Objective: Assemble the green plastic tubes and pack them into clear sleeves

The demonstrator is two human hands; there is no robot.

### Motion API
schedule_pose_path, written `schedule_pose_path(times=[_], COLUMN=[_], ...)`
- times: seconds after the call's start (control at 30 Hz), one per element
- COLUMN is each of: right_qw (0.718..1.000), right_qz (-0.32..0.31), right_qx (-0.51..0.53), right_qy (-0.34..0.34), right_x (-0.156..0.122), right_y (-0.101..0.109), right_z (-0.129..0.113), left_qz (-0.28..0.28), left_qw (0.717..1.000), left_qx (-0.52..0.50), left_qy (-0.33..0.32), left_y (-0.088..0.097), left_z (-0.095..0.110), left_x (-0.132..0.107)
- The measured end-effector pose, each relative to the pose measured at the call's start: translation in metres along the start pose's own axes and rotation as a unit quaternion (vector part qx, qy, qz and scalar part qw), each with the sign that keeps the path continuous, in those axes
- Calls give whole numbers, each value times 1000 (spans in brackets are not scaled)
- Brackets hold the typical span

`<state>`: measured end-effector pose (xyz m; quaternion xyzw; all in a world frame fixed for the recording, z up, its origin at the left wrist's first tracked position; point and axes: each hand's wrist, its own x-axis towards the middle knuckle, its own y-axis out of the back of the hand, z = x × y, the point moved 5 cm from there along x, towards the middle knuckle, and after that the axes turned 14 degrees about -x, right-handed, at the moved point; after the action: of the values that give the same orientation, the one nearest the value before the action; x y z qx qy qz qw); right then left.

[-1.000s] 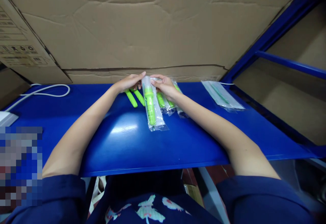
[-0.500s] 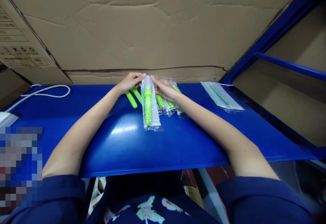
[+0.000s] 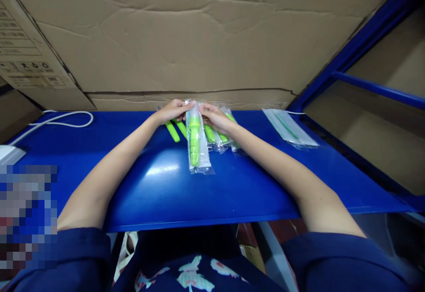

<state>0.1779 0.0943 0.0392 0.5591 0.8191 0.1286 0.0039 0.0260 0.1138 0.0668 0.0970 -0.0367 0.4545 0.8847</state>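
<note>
A clear plastic bag (image 3: pixel 198 144) with a bright green pen-like item inside lies lengthwise on the blue table (image 3: pixel 166 190). My left hand (image 3: pixel 171 110) and my right hand (image 3: pixel 215 117) both pinch its far end, fingers closed on the bag's top edge. Two loose green items (image 3: pixel 175 129) lie just under my left hand. Under my right hand sit several more bagged green items (image 3: pixel 219 138).
A stack of flat clear bags (image 3: pixel 289 127) lies at the right of the table. A white cable (image 3: pixel 56 119) curls at the far left, near a white object (image 3: pixel 9 154). Cardboard boxes (image 3: pixel 186 40) wall off the back. A blue frame (image 3: pixel 365 84) stands at the right.
The bagged item has straightened from a slanted to a lengthwise position, and both hands have closed in on its top end.
</note>
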Motion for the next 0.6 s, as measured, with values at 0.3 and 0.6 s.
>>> schedule_pose_path(times=[0.3, 0.6], right_qw=[998, 987], right_qz=[21, 49], right_qx=[-51, -112], right_qy=[35, 107], right_x=[-1, 2], right_y=[1, 4], right_z=[-6, -10], left_qz=[-3, 7], left_qw=[999, 998], left_qx=[-32, -53], left_qy=[-17, -29], left_y=[-4, -12], left_z=[4, 14], left_x=[2, -1])
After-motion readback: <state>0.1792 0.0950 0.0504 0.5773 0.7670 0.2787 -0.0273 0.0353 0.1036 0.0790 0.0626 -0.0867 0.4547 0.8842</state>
